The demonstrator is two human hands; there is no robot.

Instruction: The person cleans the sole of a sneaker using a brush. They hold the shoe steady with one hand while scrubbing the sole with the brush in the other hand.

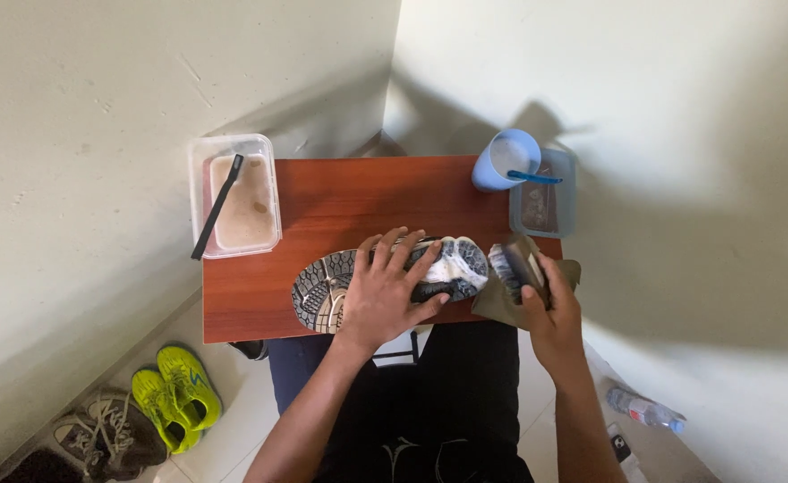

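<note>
Dark trousers fill the lower centre of the frame, the person seated at a small reddish wooden table (322,192). Just above them, the left hand (385,291) lies flat with fingers spread wide across an upturned shoe (322,286), pinning it sole-up at the table's near edge; white foam or cloth shows at the shoe's right end. Right of centre, the right hand (550,295) has its fingers closed around a brush (512,268) held with an olive cloth (501,304), the bristles just beside the shoe's right end. The step in hand looks like scrubbing the sole; the next move seems to call for firm downward pressure from the left hand while the brush works the tread. Farther back, a clear tub (233,192) with a dark stick sits at the table's upper left, a blue cup (506,159) and a small container (544,204) at the upper right. Lime-green sneakers (174,394) rest on the floor, lower left.
</note>
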